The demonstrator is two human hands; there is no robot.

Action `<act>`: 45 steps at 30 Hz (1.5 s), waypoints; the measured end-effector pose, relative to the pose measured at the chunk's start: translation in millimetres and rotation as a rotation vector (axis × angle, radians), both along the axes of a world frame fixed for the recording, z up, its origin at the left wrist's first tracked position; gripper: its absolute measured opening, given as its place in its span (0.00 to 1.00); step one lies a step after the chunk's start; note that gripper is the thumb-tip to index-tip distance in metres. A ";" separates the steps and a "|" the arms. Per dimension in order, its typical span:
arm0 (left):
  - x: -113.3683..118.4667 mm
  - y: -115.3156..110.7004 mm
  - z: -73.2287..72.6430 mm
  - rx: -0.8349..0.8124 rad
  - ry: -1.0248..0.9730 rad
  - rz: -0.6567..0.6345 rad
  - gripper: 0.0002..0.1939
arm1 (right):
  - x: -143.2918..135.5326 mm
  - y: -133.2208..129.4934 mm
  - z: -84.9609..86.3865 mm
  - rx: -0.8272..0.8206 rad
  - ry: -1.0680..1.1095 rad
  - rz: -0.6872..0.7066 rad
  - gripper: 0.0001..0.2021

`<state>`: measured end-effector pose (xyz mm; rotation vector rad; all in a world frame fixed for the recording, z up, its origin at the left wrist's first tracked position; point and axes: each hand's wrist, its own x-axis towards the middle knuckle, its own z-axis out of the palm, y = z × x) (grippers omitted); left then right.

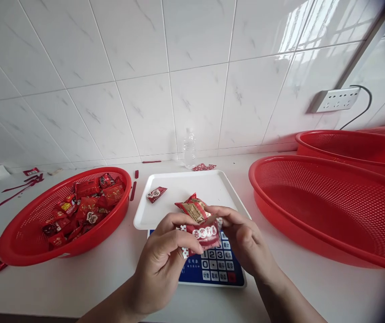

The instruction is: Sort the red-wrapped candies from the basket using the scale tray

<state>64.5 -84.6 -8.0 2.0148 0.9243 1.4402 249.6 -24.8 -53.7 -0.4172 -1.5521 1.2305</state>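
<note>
My left hand (pixel 165 260) pinches a red snack packet (pixel 205 233) with pale lettering between thumb and fingers. At the packet's right end, the fingertips of my right hand (pixel 248 237) close on its edge. Both hands are above the keypad (pixel 217 264) of a white and blue weighing scale. On the scale's white tray (pixel 185 179), a red and gold packet (pixel 195 208) lies just behind my fingers, partly hidden by them. A small red packet (pixel 156 194) with a pale label rests at the tray's left side.
A red basket (pixel 111 233) of wrapped snacks (pixel 88 206) stands at left. Another red basket (pixel 296 229) is close on the right, with one more (pixel 353 134) behind it. A clear bottle (pixel 189 148) stands by the tiled wall, below and left of a power strip (pixel 336 99).
</note>
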 end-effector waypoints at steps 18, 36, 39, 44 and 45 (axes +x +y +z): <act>3.5 -14.3 -11.6 -0.492 -0.277 -0.200 0.18 | -5.2 -8.8 11.8 0.224 -0.127 -0.117 0.18; 8.7 -17.4 -10.7 -0.317 -0.191 -0.154 0.21 | 0.0 -11.9 17.4 0.335 -0.109 0.038 0.17; 6.7 -16.8 -11.2 -0.356 -0.208 -0.179 0.21 | 0.0 -12.8 18.9 0.373 -0.107 0.024 0.17; 8.5 -14.1 -11.3 -0.448 -0.225 -0.206 0.25 | -2.2 -12.9 18.8 0.403 -0.138 -0.007 0.19; 9.6 -13.6 -11.7 -0.454 -0.223 -0.181 0.26 | -2.8 -12.5 18.3 0.400 -0.142 -0.007 0.20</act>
